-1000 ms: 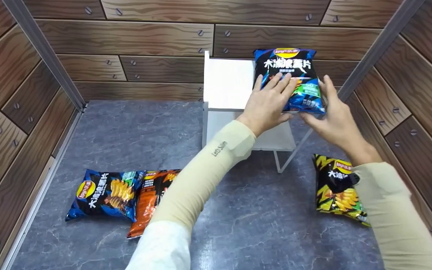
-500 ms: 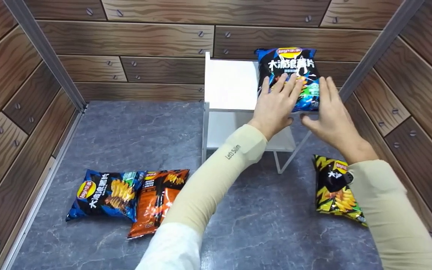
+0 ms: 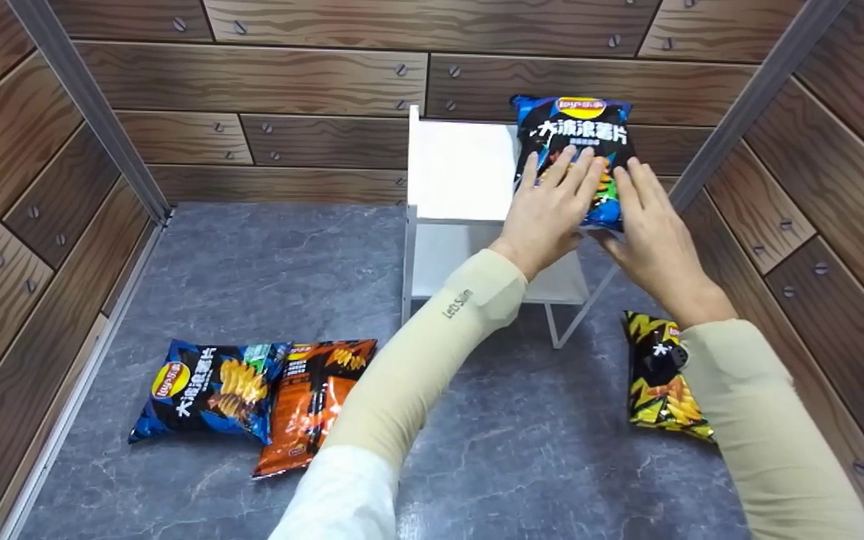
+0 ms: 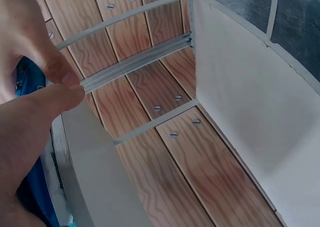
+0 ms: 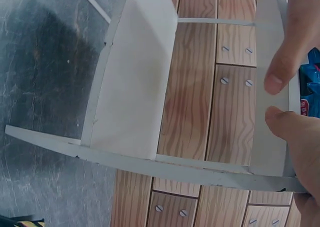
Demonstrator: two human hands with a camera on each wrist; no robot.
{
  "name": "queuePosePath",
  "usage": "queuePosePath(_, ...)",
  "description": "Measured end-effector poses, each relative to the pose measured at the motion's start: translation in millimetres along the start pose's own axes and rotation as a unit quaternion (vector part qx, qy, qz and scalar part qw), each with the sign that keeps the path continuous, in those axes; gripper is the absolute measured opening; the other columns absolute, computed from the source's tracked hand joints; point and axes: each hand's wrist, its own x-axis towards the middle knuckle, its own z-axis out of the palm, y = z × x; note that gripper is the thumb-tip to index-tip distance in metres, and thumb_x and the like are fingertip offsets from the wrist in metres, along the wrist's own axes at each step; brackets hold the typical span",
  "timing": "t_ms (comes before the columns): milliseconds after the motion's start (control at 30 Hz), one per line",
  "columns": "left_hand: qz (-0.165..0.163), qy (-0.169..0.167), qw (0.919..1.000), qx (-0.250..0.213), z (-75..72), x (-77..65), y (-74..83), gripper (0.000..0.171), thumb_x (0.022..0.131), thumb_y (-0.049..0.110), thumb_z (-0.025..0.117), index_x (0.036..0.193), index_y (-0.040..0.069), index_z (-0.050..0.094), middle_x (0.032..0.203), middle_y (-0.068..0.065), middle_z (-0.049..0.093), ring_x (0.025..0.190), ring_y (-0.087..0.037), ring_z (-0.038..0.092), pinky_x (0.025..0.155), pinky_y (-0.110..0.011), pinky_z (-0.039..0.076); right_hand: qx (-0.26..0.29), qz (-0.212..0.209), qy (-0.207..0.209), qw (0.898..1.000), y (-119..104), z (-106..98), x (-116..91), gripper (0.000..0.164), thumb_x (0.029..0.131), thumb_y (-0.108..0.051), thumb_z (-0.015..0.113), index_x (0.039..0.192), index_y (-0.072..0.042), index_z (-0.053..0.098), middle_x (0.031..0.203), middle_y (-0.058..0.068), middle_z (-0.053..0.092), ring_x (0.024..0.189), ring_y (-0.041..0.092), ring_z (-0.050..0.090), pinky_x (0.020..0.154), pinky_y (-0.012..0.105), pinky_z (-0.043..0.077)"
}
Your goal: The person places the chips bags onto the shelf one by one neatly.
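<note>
As two hands (image 3: 548, 214) (image 3: 657, 240) touch one bag (image 3: 582, 131), three others (image 3: 211, 390) (image 3: 312, 397) (image 3: 664, 390), one rack (image 3: 462, 172)

A person's right hand (image 3: 653, 244) has moved in from beside the blue chip bag (image 3: 582, 124), fingers now over its lower right side. The left hand (image 3: 550, 214) and the bag have shifted slightly toward the right edge of the white shelf (image 3: 462, 169); the right sleeve (image 3: 762, 420) hides more of the yellow bag (image 3: 672, 405).
</note>
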Motion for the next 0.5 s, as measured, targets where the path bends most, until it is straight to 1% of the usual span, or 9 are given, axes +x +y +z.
queuePosePath(200, 0.024, -0.008, 0.9991, -0.033, -1.3, -2.9, -9.6, 0.094, 0.092, 0.056, 0.060, 0.161, 0.014, 0.010, 0.169, -0.002, 0.010, 0.156, -0.020, 0.009, 0.125, -0.053, 0.015, -0.008, -0.006, -0.010, 1.000, 0.8, 1.1, -0.2, 0.081, 0.085, -0.010, 0.077, 0.150, 0.007, 0.032, 0.157, 0.032, 0.029, 0.147, 0.047, 0.026, 0.118, 0.058, 0.028)
queuePosePath(300, 0.036, 0.005, 0.9984, -0.045, -0.5, -6.5, -15.5, 0.094, 0.092, 0.055, 0.060, 0.161, 0.013, 0.010, 0.169, -0.002, 0.009, 0.156, -0.020, 0.008, 0.126, -0.052, 0.014, -0.015, -0.007, -0.014, 1.000, 2.2, 2.0, -0.3, 0.082, 0.085, -0.010, 0.077, 0.151, 0.007, 0.031, 0.157, 0.032, 0.029, 0.147, 0.046, 0.026, 0.119, 0.057, 0.027)
queuePosePath(400, 0.041, 0.018, 0.9974, -0.056, 1.0, -12.1, -23.7, 0.095, 0.092, 0.057, 0.059, 0.161, 0.013, 0.010, 0.169, -0.003, 0.009, 0.156, -0.019, 0.007, 0.126, -0.052, 0.014, -0.021, -0.007, -0.018, 1.000, 3.1, 3.5, -0.8, 0.084, 0.084, -0.010, 0.078, 0.151, 0.006, 0.030, 0.157, 0.031, 0.028, 0.147, 0.046, 0.026, 0.119, 0.057, 0.027)
queuePosePath(500, 0.045, 0.027, 0.9964, -0.067, 0.8, -18.1, -32.4, 0.097, 0.091, 0.060, 0.058, 0.161, 0.013, 0.009, 0.169, -0.003, 0.008, 0.156, -0.018, 0.006, 0.126, -0.051, 0.013, -0.026, -0.010, -0.015, 1.000, 4.1, 4.3, -1.5, 0.085, 0.084, -0.011, 0.078, 0.152, 0.006, 0.030, 0.157, 0.031, 0.028, 0.147, 0.047, 0.026, 0.121, 0.056, 0.024)
